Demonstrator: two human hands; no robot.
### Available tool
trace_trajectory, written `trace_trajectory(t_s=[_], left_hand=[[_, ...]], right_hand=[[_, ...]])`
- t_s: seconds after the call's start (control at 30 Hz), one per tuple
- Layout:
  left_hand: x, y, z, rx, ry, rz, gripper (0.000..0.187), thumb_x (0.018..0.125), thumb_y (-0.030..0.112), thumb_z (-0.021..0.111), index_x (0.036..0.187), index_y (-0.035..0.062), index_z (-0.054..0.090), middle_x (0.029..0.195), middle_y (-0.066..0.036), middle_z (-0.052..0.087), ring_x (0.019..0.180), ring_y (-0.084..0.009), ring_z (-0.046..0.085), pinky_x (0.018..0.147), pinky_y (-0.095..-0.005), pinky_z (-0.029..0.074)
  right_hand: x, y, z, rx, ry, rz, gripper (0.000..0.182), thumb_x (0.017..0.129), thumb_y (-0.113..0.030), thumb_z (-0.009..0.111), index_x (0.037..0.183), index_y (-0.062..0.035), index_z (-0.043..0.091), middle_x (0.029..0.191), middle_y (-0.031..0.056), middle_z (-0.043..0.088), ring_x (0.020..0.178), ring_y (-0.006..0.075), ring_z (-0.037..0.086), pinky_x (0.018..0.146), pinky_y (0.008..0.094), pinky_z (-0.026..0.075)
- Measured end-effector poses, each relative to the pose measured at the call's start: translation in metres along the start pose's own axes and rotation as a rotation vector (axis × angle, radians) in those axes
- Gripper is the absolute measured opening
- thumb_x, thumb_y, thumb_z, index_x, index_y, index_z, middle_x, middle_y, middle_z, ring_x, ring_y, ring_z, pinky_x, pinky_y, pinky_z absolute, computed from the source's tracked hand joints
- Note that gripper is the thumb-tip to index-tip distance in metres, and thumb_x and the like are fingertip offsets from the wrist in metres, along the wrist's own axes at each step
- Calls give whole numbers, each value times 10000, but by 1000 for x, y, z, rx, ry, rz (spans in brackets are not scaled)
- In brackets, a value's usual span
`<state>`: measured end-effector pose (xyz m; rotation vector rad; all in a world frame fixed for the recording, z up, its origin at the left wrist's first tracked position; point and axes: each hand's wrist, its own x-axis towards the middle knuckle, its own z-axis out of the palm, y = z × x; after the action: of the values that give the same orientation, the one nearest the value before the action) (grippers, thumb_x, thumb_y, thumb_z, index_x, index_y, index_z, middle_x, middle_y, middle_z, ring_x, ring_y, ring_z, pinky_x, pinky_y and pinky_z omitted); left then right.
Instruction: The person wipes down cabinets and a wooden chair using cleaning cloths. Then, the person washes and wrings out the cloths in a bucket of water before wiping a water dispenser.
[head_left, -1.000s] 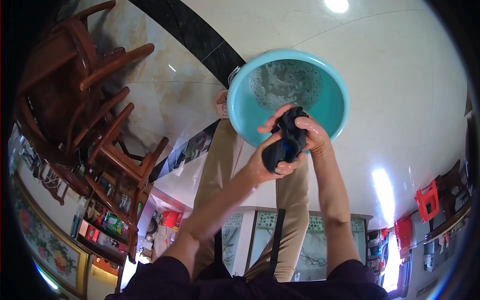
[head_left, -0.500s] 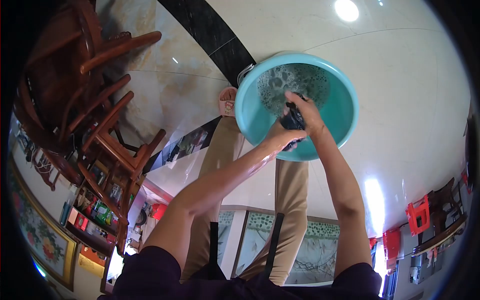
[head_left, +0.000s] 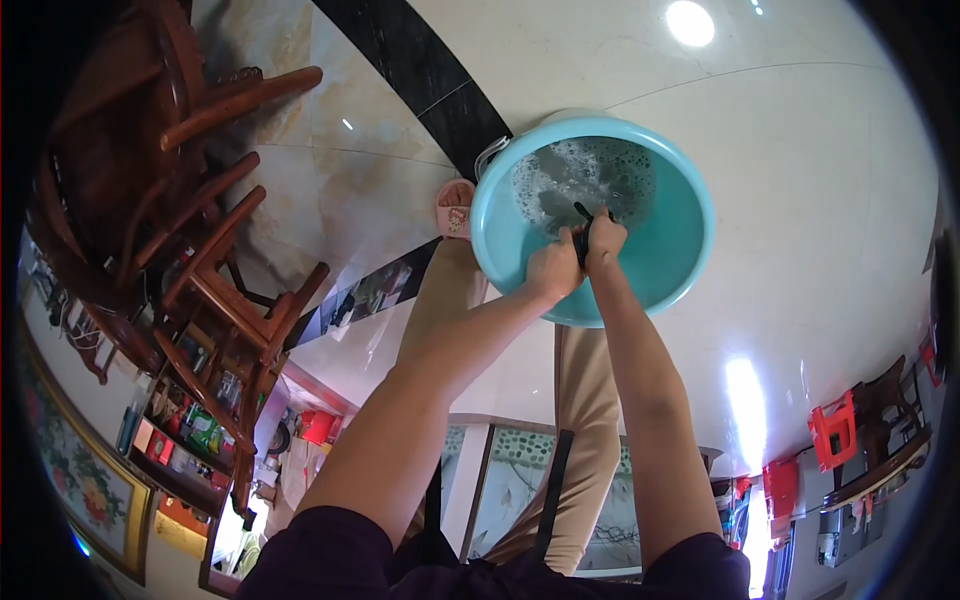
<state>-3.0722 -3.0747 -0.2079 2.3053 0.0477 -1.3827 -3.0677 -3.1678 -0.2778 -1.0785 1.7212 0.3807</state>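
A light turquoise basin stands on the floor with grey, foamy water in it. Inside its near half, a bunched black cloth is squeezed between my two hands. My left hand is closed round its lower left part. My right hand grips it from the right, a little nearer the water. A short dark end pokes out above the right hand's fingers. Most of the cloth is hidden by my hands, so its exact kind cannot be told.
A foot in a pink slipper is beside the basin's left rim. Dark wooden chairs stand on the left. A red stool is at the far right. Pale glossy tiles surround the basin, with a black stripe behind.
My hands have come closer together and turned knuckles up, the right one lower and to the left. The black cloth is squeezed smaller and shows less between them.
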Motion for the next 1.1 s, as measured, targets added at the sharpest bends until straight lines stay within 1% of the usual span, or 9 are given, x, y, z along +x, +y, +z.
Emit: trace_trajectory(t_s=[0.2, 0.4, 0.5, 0.57, 0.67, 0.7, 0.77, 0.87, 1.1], left_hand=[[1, -3, 6, 97, 5, 173, 474, 823, 286, 653, 1090, -14, 401, 802, -265, 669, 729, -438, 669, 645, -529, 539], [-23, -13, 14, 255, 85, 264, 336, 900, 281, 565, 1100, 40, 443, 864, -242, 670, 710, -417, 667, 621, -553, 519], [-36, -5, 2, 4, 183, -62, 244, 982, 267, 442, 1022, 63, 571, 934, -217, 649, 855, -359, 658, 729, -491, 502], [-44, -9, -14, 257, 519, 530, 290, 989, 284, 424, 1041, 57, 597, 918, -156, 665, 843, -291, 646, 740, -438, 500], [-15, -39, -9, -543, 87, 268, 479, 856, 324, 639, 1210, 37, 493, 1054, -210, 643, 975, -333, 618, 830, -432, 490], [-85, 26, -62, 67, 138, -20, 518, 855, 235, 652, 1264, 37, 402, 1125, -199, 616, 982, -313, 615, 829, -422, 503], [-110, 13, -69, -247, 58, 264, 738, 746, 158, 752, 1334, 36, 322, 1207, -207, 561, 1003, -301, 605, 862, -389, 507], [-168, 10, -116, -456, -127, 364, 876, 681, 124, 790, 1392, 25, 288, 1226, -224, 529, 1040, -319, 590, 911, -383, 490], [-379, 122, -297, -652, -533, 283, 534, 786, 121, 677, 1258, -2, 459, 1186, -183, 573, 1093, -329, 581, 964, -436, 463]], right_hand=[[9, 19, -11, -385, 264, -250, 460, 795, -332, 605, 856, 118, 677, 838, 312, 663, 887, 439, 664, 821, 458, 495], [-23, 15, -23, -461, 177, -137, 487, 866, -381, 561, 865, 88, 692, 904, 305, 666, 905, 431, 662, 793, 484, 500], [-35, 20, -36, -587, -25, -233, 544, 860, -503, 588, 848, 30, 693, 872, 271, 676, 862, 394, 678, 715, 478, 523], [-124, -39, -70, -701, 106, -333, 714, 749, -564, 702, 1180, -4, 598, 1115, 254, 649, 1010, 407, 636, 838, 478, 517], [-115, 0, -57, -460, -183, -401, 889, 783, -650, 626, 1316, 49, 496, 1196, 299, 601, 1124, 437, 574, 998, 446, 430], [-131, -5, -65, -403, -425, -332, 897, 761, -711, 603, 1230, 54, 581, 1191, 294, 610, 1140, 417, 573, 990, 426, 430], [-198, -27, -95, -233, -287, -313, 883, 681, -750, 651, 1095, 29, 681, 1082, 250, 673, 1017, 359, 654, 896, 405, 497], [-234, -23, -128, 305, -370, -108, 728, 601, -405, 909, 1084, 78, 655, 993, 135, 671, 858, 214, 669, 677, 351, 559], [-438, -78, -222, 453, -750, -328, 575, 850, -349, 739, 1257, 20, 565, 1131, 68, 637, 1010, 181, 617, 834, 318, 523]])
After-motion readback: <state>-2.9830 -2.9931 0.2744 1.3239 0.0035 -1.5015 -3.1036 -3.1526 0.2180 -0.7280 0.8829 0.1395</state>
